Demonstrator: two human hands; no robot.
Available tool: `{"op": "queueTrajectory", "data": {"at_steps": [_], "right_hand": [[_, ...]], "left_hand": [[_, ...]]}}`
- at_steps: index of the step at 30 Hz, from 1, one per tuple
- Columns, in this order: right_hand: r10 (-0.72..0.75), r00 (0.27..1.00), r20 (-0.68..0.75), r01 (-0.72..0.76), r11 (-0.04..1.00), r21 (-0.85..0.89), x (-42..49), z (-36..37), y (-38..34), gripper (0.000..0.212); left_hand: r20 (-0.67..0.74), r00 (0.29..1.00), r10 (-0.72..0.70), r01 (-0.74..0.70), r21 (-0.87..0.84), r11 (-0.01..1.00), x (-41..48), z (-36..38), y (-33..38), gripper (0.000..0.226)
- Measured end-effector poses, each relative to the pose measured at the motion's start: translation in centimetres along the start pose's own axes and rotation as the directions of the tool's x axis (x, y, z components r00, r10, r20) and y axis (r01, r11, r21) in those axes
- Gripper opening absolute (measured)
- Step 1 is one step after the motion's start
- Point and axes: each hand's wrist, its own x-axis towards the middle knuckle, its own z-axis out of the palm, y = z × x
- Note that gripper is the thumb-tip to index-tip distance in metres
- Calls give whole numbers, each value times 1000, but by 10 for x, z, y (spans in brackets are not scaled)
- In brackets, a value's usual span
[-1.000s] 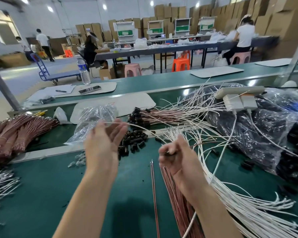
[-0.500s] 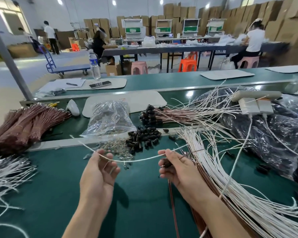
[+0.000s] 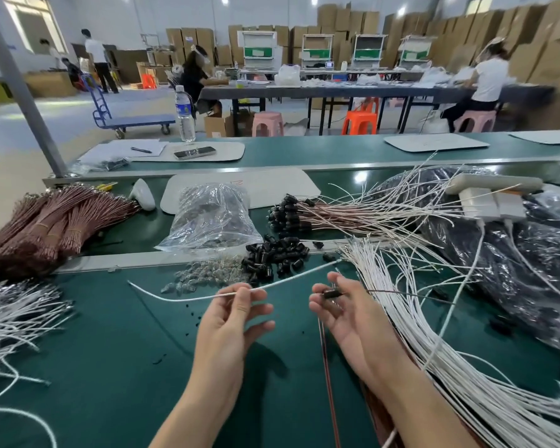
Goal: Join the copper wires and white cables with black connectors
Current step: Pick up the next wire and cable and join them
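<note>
White cable [image 3: 181, 298] sits in your left hand [image 3: 233, 324], pinched near its middle between thumb and fingertips, the remaining fingers loosely spread, above the green bench [image 3: 110, 350]. Its long axis runs left to right in a shallow sag: the left end points out over the bench, and the right end rises toward the loose black connectors [image 3: 275, 255] heaped at the bench rail. Your right hand [image 3: 349, 315] curls thumb and fingers round a black connector [image 3: 332, 293], which lies crosswise, with a copper wire [image 3: 401, 291] trailing from it to the right over the white cables [image 3: 434, 350]. Your fingers cover part of that connector, so you cannot tell how the wire seats in it. The two hands are apart, cable end and connector not touching. The water bottle [image 3: 185, 114] on the far bench has a blue label too blurred to read, and a faint red mark on the white mat [image 3: 272, 185] is illegible. The white cables run off the bottom right edge.
</note>
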Motion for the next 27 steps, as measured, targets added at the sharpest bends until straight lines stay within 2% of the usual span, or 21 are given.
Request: {"op": "queueTrajectory", "data": {"at_steps": [4, 11, 17, 27], "right_hand": [[-3, 999, -32, 6, 995, 104, 1, -6, -7, 15], [-45, 999, -12, 45, 999, 6, 1, -9, -7, 17], [-68, 997, 39, 64, 994, 86, 0, -9, -10, 23], [-83, 987, 136, 91, 994, -59, -2, -10, -10, 35]], "left_hand": [[-41, 999, 20, -19, 18, 1000, 6, -8, 2, 12], [-43, 992, 121, -112, 161, 981, 8, -12, 2, 15], [-54, 982, 178, -160, 244, 956, 10, -15, 1, 15], [-56, 979, 196, -174, 268, 947, 13, -18, -2, 15]]}}
